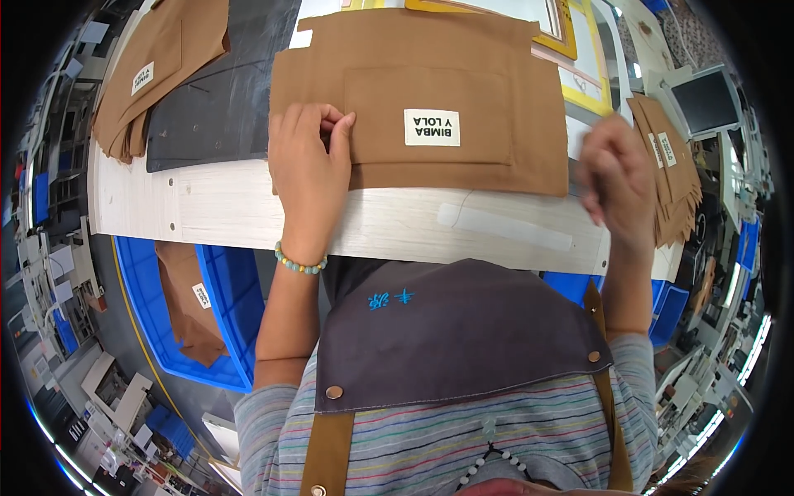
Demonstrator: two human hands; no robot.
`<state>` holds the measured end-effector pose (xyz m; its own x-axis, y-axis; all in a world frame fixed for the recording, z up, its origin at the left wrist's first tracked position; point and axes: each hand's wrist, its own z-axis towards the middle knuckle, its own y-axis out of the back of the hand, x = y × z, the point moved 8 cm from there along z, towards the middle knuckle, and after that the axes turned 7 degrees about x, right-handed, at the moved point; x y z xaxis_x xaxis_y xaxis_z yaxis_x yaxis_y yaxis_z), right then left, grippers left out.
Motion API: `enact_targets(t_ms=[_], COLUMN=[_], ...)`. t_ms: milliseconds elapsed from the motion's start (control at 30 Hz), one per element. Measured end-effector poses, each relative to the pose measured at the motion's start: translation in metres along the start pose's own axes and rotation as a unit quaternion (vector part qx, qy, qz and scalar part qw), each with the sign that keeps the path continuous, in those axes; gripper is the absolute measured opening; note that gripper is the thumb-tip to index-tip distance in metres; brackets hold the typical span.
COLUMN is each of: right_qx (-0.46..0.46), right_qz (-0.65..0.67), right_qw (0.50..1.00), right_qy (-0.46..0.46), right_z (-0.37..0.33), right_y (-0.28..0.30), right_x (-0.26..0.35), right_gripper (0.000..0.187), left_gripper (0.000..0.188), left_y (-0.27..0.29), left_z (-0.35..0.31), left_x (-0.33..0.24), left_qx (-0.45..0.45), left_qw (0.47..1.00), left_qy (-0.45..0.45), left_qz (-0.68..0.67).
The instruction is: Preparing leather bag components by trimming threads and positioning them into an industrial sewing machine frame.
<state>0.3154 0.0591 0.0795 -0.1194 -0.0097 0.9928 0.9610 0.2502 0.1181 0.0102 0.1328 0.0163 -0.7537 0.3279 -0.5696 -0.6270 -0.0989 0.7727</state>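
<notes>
A brown fabric panel [488, 99] with notched far corners lies flat before me. It carries a stitched rectangular pocket and a white label [432, 128] that appears upside down from my side. My left hand [308, 169] rests on the panel's left part, thumb and forefinger pinched together by the pocket's left edge. Whether cloth or a thread is between those fingertips cannot be made out. Off the panel's right edge, my right hand [619, 178] is raised with curled fingers, smeared by motion. Whatever it may hold does not show.
Brown labelled panels are stacked at the left [161, 78] and right [666, 161]. A dark board [215, 107] and yellow frames [571, 33] lie on the white table [223, 202]. A clear strip [504, 227] is near its front edge. A blue bin [240, 314] below holds another brown piece.
</notes>
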Motion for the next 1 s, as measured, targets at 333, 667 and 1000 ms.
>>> enact_targets(t_ms=[333,667,1000], right_qx=[0.121,0.139,0.129], right_qz=[-0.137,-0.187,-0.428], right_qw=[0.983,0.970,0.883], right_qy=[-0.008,0.070,0.145], right_z=[0.146,0.133,0.089], right_y=[-0.120,-0.103,-0.083], right_x=[-0.051,-0.058,-0.006], right_gripper=[0.041,0.025,0.041], left_gripper=[0.016,0.007,0.035], left_y=[0.013,0.038,0.027], left_z=[-0.004,-0.023,-0.028], left_x=[0.021,0.014,-0.015], left_qx=[-0.036,0.019,0.051], left_qw=[0.993,0.984,0.996], left_qy=[0.042,0.102,-0.054], left_qz=[-0.104,-0.142,-0.040])
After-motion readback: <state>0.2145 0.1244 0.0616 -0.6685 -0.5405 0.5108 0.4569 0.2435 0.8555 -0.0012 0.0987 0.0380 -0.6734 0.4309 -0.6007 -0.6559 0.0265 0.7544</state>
